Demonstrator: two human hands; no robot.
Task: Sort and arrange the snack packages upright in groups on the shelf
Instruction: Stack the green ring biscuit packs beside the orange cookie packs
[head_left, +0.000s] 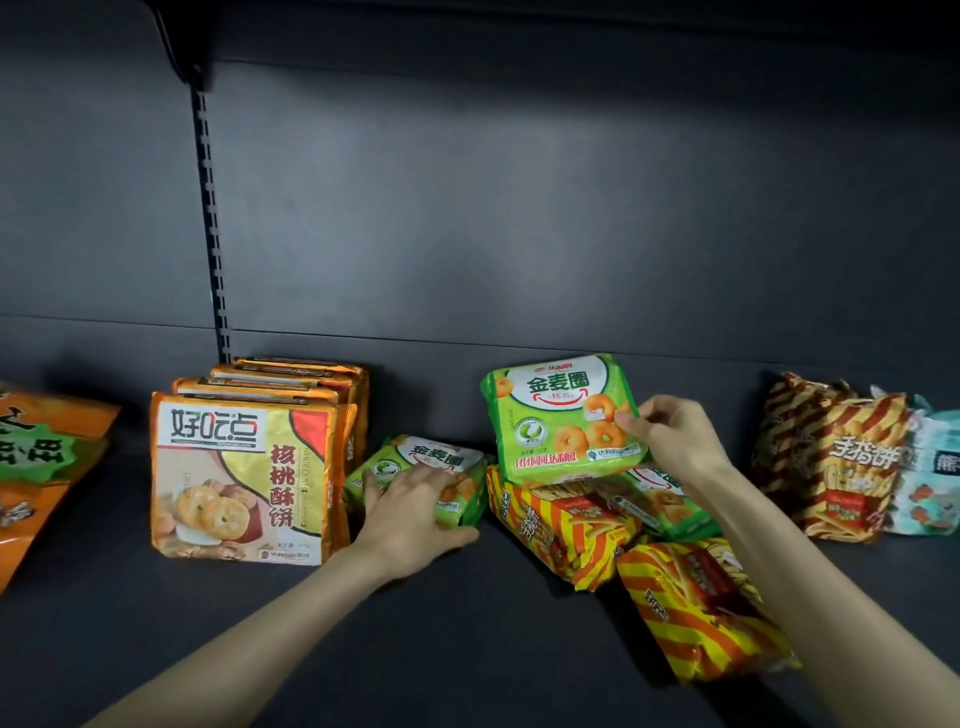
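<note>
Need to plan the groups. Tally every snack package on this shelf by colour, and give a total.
Orange walnut-cookie packs: 4
Green ring-biscuit packs: 3
Red-and-yellow striped packs: 4, counting what looks like two overlapping at far right
Pale blue pack: 1
Large orange bag: 1
Total: 13

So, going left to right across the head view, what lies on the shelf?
Orange foil bag, row of upright orange walnut-biscuit packs, flat green ring-biscuit pack under the left hand, upright green ring-biscuit pack in the right hand, brown striped bag, pale blue bag.
</note>
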